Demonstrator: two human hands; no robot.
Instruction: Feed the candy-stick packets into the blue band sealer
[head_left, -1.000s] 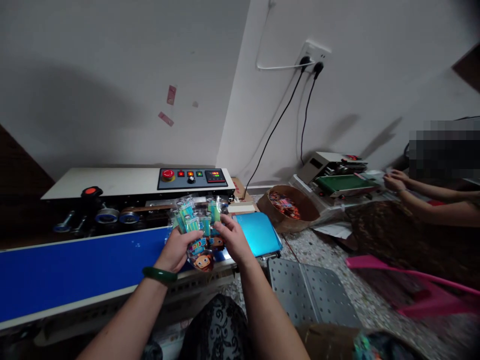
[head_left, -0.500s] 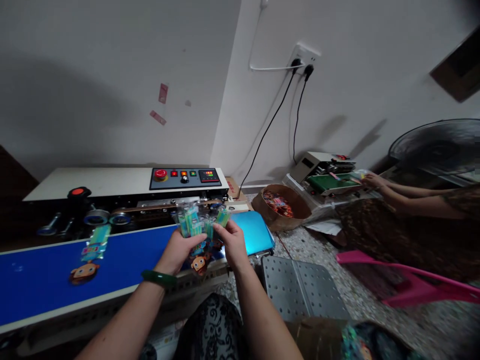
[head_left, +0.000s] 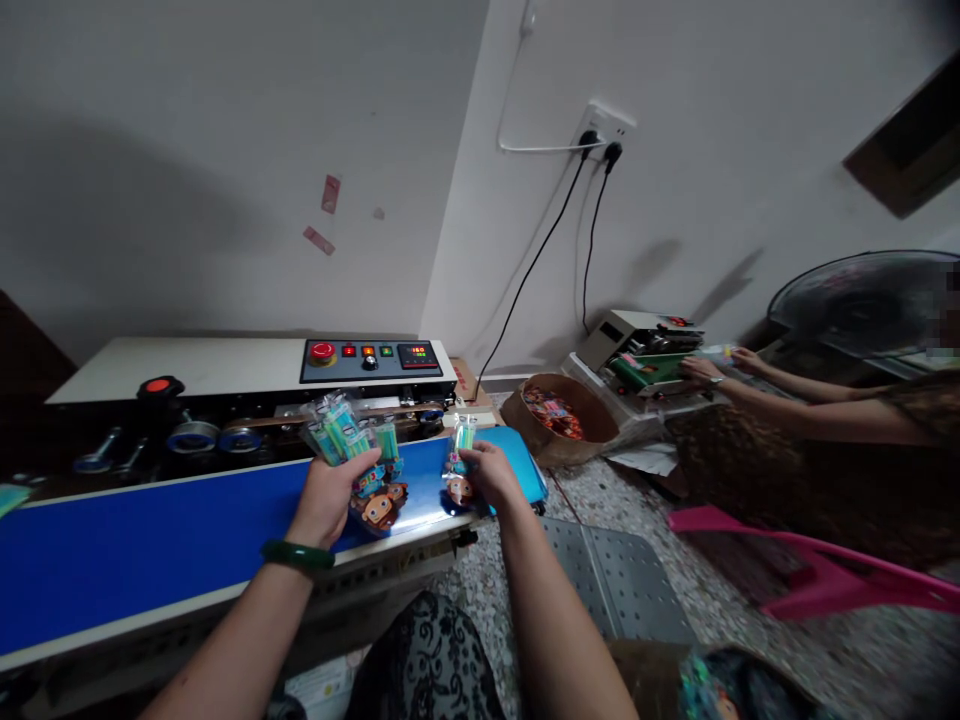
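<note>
Clear plastic packets with teal contents and a cartoon face printed at the bottom fill our left hand, just left of the middle of the frame: the fingers are curled shut around a fanned bunch of packets, their tops spread upward, which looks like a way to keep each one easy to pick off. Our right hand, a little to the right of it, is pinched closed on a single packet, held upright over the right end of the blue belt, with its open top toward the machine's sealing rollers, as it would need to be to pass through them. The belt runs from the lower left of the frame to the centre, with the control panel and its red button behind it, so both hands sit right at the feed end of the sealing machine. A green bangle circles our left wrist. At right of centre a brown basket holds more small bright items, within reach on the speckled floor. In the right of the frame another person's hands work at a second, smaller machine, well apart from ours, plugged into the wall socket in the upper middle.
</note>
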